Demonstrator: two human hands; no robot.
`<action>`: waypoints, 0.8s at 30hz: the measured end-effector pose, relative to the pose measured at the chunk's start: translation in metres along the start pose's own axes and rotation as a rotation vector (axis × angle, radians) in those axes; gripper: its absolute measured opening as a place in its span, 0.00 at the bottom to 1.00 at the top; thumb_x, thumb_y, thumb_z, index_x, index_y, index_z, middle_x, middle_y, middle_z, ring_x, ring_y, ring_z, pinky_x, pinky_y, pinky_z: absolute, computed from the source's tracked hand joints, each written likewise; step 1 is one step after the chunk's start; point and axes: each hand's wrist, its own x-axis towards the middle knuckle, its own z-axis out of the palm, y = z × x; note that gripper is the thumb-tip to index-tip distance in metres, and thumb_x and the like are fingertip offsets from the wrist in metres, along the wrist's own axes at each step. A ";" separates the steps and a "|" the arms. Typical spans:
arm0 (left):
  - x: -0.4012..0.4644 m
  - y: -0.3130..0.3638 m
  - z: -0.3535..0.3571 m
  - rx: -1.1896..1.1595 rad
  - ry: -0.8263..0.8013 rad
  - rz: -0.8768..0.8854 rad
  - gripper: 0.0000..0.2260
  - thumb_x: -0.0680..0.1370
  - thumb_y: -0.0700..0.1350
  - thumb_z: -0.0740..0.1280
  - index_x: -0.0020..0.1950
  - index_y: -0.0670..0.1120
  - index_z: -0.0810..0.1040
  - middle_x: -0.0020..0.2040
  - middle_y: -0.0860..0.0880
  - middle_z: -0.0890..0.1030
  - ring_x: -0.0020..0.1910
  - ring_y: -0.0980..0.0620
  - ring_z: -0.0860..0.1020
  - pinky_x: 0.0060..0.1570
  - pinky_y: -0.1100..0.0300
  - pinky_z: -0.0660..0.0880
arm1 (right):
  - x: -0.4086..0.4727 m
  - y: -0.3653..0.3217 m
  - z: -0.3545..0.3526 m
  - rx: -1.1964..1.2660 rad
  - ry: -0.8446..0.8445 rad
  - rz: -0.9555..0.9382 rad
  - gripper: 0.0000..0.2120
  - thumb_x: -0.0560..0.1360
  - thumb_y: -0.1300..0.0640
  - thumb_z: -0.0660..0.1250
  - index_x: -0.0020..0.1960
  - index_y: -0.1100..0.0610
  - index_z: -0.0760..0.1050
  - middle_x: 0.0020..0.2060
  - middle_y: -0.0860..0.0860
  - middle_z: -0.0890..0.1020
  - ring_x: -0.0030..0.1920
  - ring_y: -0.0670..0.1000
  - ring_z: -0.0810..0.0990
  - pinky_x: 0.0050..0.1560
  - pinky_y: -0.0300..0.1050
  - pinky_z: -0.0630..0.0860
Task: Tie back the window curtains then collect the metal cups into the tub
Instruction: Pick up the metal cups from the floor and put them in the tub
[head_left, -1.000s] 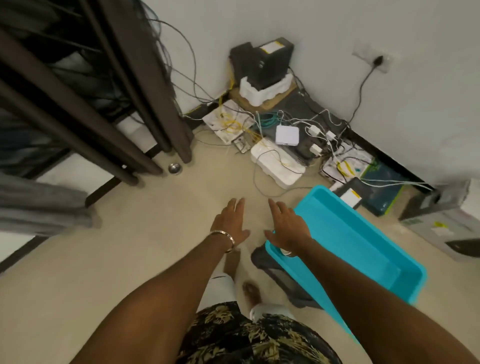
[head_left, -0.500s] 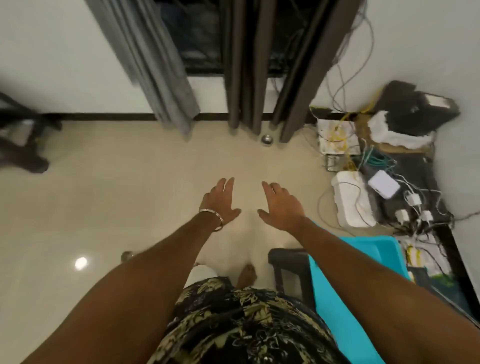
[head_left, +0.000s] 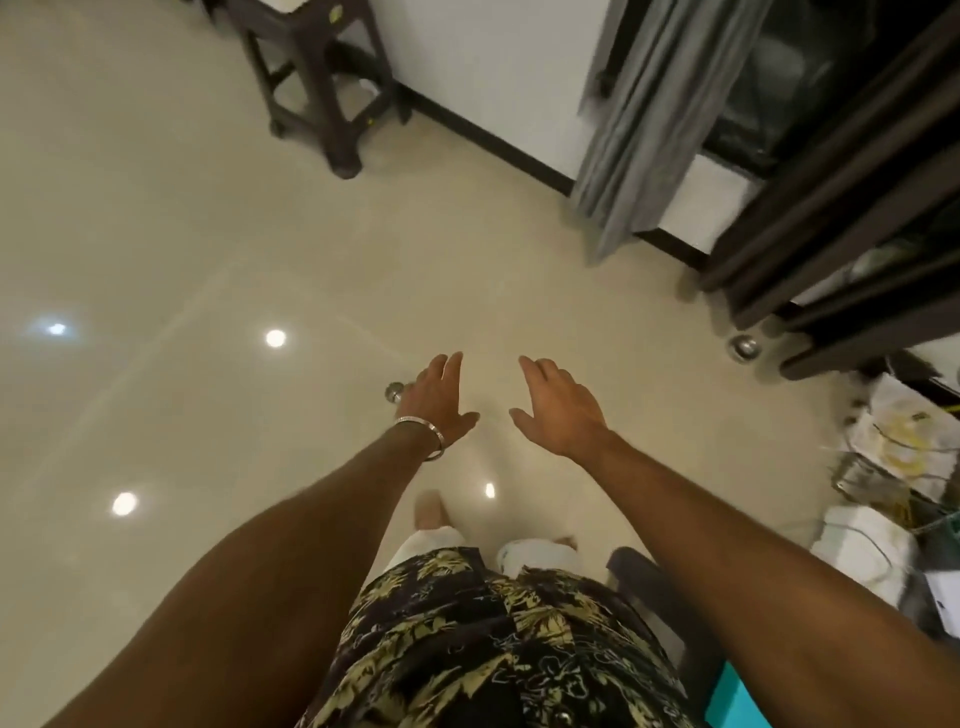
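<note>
From the head view, we judge collecting has barely begun: our left hand (head_left: 439, 400) and right hand (head_left: 558, 410) hover empty, fingers relaxed. One metal cup (head_left: 395, 391) sits on the floor (head_left: 208, 249) just beside our left hand; another cup (head_left: 744, 347) lies by the dark curtain (head_left: 831, 218). The tub (head_left: 732, 701) shows only a corner.

We see dark brown plastic stool (head_left: 311, 78) by white wall (head_left: 483, 62); glossy beige tiled floor (head_left: 208, 249); tangle of white boxes and yellow cables (head_left: 893, 457) at right.
</note>
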 end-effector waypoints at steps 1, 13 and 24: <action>-0.002 -0.017 -0.003 -0.017 0.009 -0.027 0.43 0.73 0.57 0.71 0.79 0.45 0.52 0.77 0.44 0.60 0.72 0.43 0.68 0.66 0.46 0.70 | 0.010 -0.015 0.003 -0.008 -0.014 -0.027 0.34 0.76 0.46 0.64 0.76 0.56 0.55 0.69 0.55 0.67 0.63 0.58 0.72 0.57 0.53 0.74; -0.001 -0.143 0.008 -0.259 0.129 -0.397 0.39 0.74 0.55 0.70 0.79 0.45 0.55 0.77 0.46 0.62 0.74 0.45 0.66 0.69 0.49 0.68 | 0.128 -0.125 0.047 -0.119 -0.225 -0.332 0.34 0.75 0.51 0.66 0.76 0.55 0.55 0.69 0.54 0.67 0.63 0.57 0.71 0.58 0.53 0.73; 0.120 -0.210 0.081 -0.441 0.182 -0.562 0.37 0.75 0.52 0.70 0.78 0.44 0.57 0.77 0.47 0.63 0.73 0.47 0.67 0.68 0.51 0.68 | 0.284 -0.123 0.142 -0.208 -0.258 -0.432 0.33 0.74 0.53 0.67 0.75 0.57 0.57 0.66 0.55 0.70 0.59 0.57 0.74 0.53 0.51 0.75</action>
